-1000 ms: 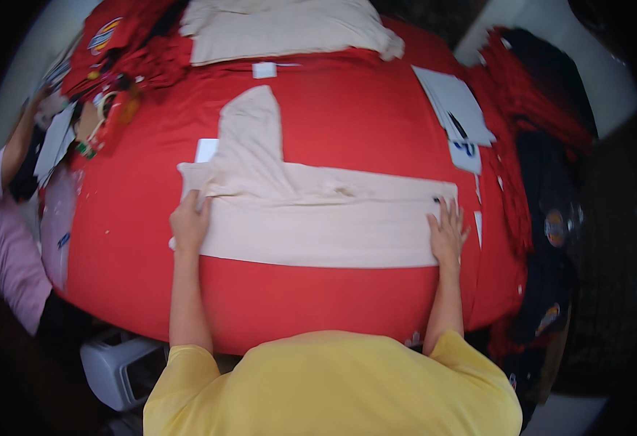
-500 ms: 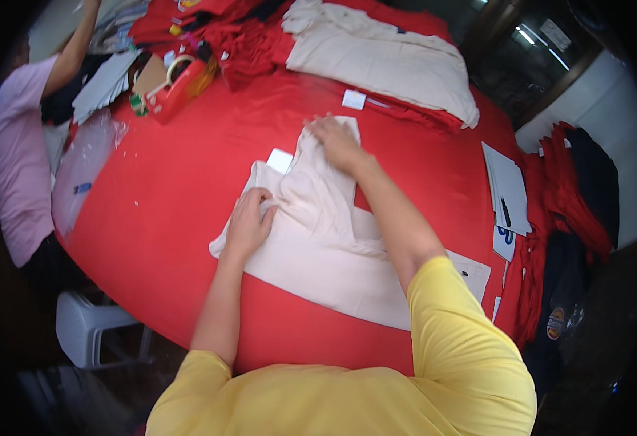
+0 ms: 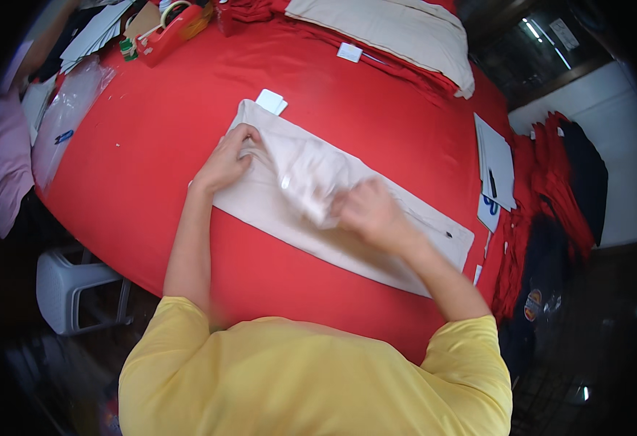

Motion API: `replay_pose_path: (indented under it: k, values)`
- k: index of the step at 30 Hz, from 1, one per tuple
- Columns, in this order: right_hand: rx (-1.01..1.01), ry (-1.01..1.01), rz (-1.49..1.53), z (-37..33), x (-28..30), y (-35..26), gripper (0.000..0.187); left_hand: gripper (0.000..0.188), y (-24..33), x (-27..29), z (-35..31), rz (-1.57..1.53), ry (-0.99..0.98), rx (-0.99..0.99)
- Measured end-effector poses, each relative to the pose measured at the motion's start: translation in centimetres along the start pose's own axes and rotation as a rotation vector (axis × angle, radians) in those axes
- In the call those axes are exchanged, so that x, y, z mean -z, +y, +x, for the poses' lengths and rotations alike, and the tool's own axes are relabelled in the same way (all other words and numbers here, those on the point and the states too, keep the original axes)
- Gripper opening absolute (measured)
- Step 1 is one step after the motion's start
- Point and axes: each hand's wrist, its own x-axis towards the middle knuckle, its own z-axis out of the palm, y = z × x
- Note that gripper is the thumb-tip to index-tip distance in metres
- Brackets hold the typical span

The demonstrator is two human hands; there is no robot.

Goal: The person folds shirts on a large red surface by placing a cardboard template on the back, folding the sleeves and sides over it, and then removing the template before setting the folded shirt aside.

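A cream garment (image 3: 325, 251), which looks like a shirt, lies folded into a long strip slanting across the red-covered table (image 3: 158, 145). My left hand (image 3: 227, 160) is at its upper left end, fingers curled on the fabric at a fold. Over the middle, my right hand (image 3: 373, 211) is closed on a loose flap of the same garment, perhaps a sleeve, pulled up off the strip. Motion smears this hand and the flap. White cards (image 3: 271, 102) stick out from beyond the garment's upper left edge.
Cream garments (image 3: 384, 36) lie on red ones at the far side. A red tape dispenser (image 3: 169, 36) stands far left near a clear plastic bag (image 3: 75, 109). Papers with a pen (image 3: 494, 163) and scissors (image 3: 490, 206) lie right. A stool (image 3: 78, 287) and another person (image 3: 6, 160) are left.
My right hand has come from the far side toward me, bringing the flap down over the strip. My left hand stays at the left end. The view has shifted.
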Motion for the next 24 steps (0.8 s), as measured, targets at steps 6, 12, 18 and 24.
replay_pose_path:
  k: [6,12,18,24]
  values:
    - [-0.212,0.008,0.082,-5.7,-2.0,-4.9,0.034,0.035,2.3,-1.0,0.2,0.297,-0.038,-0.146]
    - [-0.205,0.307,-0.213,-4.4,-0.3,-4.1,0.021,0.038,-1.2,-0.3,1.3,-0.234,-0.026,-0.009]
    - [-0.599,-0.007,-0.025,-11.9,-1.0,-7.1,0.056,0.029,0.4,-1.2,0.4,0.355,0.196,-0.26]
    - [-1.897,0.099,-0.324,-26.2,0.8,-10.1,0.061,0.025,11.9,-11.2,-6.8,0.365,0.162,-0.593]
